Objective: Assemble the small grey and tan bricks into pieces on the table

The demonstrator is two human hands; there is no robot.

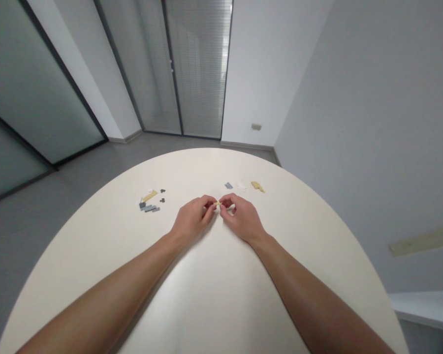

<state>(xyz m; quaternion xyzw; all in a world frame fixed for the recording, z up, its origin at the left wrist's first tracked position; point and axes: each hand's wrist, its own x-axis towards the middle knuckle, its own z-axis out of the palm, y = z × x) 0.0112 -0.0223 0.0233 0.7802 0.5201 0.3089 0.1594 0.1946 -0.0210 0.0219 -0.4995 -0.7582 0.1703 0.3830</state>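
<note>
Near the centre of the frame, over a round cream table [77, 255], the left hand [192, 218] and right hand [242, 219] come together, fingers curled inward and tips almost meeting. Between them, a small tan plastic piece [217, 203] is pinched at the fingertips of both hands, just above the tabletop; the fingers hide most of it, and exactly which fingers grip it is hard to tell.

Left of the hands, well apart from them, lie a long tan plate [149, 195], two small dark grey pieces [163, 191], and a cluster of grey plates [147, 208]. Up and to the right of the hands, a grey piece [228, 185], a white piece [241, 185], and a tan piece [257, 186] sit in a loose row near the right hand.

Beyond the table's far edge is a grey floor [77, 182]. Glass doors with blinds [199, 69] stand at upper centre, a glass partition [40, 83] runs along the upper left, and a pale wall [372, 123] fills the right.
</note>
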